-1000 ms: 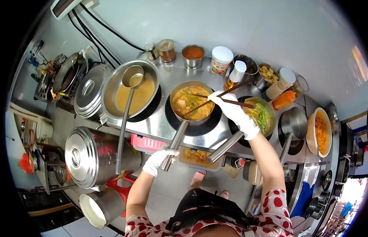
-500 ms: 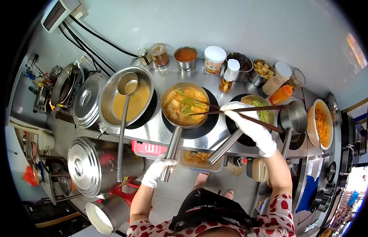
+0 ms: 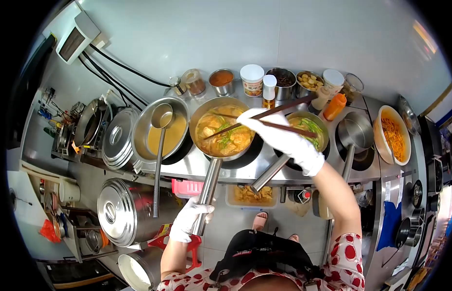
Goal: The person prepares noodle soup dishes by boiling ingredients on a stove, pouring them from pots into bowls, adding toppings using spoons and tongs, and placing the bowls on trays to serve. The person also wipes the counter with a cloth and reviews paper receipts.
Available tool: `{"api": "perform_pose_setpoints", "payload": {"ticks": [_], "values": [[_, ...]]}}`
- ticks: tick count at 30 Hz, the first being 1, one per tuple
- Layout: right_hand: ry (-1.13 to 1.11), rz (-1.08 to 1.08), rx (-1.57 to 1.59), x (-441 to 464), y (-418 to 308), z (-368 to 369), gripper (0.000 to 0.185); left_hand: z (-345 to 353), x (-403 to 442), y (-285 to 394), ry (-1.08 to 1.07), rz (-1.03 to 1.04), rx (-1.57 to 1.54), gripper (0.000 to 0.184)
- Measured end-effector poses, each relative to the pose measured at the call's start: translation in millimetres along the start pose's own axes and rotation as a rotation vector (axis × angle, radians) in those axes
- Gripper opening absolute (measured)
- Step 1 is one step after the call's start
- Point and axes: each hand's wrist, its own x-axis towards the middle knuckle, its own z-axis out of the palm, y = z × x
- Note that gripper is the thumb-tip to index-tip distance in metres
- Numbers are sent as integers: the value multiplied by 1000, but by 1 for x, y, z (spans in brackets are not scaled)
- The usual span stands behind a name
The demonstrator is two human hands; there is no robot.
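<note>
My left hand (image 3: pixel 192 217), in a white glove, is closed around the handle of a saucepan (image 3: pixel 214 177). Orange-brown broth with noodles and green vegetables (image 3: pixel 225 138) fills that pan. In my gloved right hand (image 3: pixel 277 136) is a pair of long dark chopsticks (image 3: pixel 286 107). They are spread apart, with their tips in the broth. Below my right forearm's line, a second saucepan (image 3: pixel 269 173) holds green vegetables in broth, partly hidden by my right hand.
Left of the pans stands a wide pot of broth (image 3: pixel 138 119) with a ladle (image 3: pixel 160 145) across it. Seasoning tubs (image 3: pixel 252 80) and bottles (image 3: pixel 335 106) line the wall. An empty saucepan (image 3: pixel 356 132) and a bowl of orange shreds (image 3: pixel 394 136) are at right.
My right hand and the chopsticks have shifted left, and the chopsticks are now spread wider in the noodle pan. The left hand keeps hold of the handle. The view has shifted slightly.
</note>
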Motion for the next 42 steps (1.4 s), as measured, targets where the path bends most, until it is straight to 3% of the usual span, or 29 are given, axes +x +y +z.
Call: {"api": "perform_pose_setpoints", "payload": {"ticks": [4, 12, 15, 18, 20, 23, 26, 27, 28, 31, 34, 42], "values": [[102, -47, -36, -39, -14, -47, 18, 16, -12, 3, 1, -44, 100, 31], [219, 116, -293, -163, -86, -119, 14, 81, -19, -5, -179, -68, 119, 31], [291, 66, -422, -216, -104, -133, 10, 119, -20, -14, -246, -78, 154, 31], [313, -99, -531, -276, -123, -140, 7, 162, -19, -24, -326, -74, 214, 32], [325, -279, -771, -314, -126, -146, 10, 194, -20, -34, -390, -65, 250, 31], [482, -284, -897, -374, -111, -160, 15, 250, -22, -53, -431, -61, 283, 31], [777, -267, -766, -436, -85, -182, 16, 305, -23, -75, -491, -80, 331, 30], [849, -353, -755, -454, -79, -195, 13, 325, -24, -83, -504, -96, 353, 31], [929, -242, -730, -473, -81, -202, 13, 341, -23, -89, -526, -108, 375, 31], [1264, -307, -42, -525, -44, -225, 10, 391, -21, -121, -596, -136, 445, 32], [1529, -208, 272, -572, -33, -248, 12, 435, -21, -152, -687, -191, 459, 33], [1734, -271, 615, -673, 6, -274, 18, 515, -9, -201, -830, -321, 662, 37]]}}
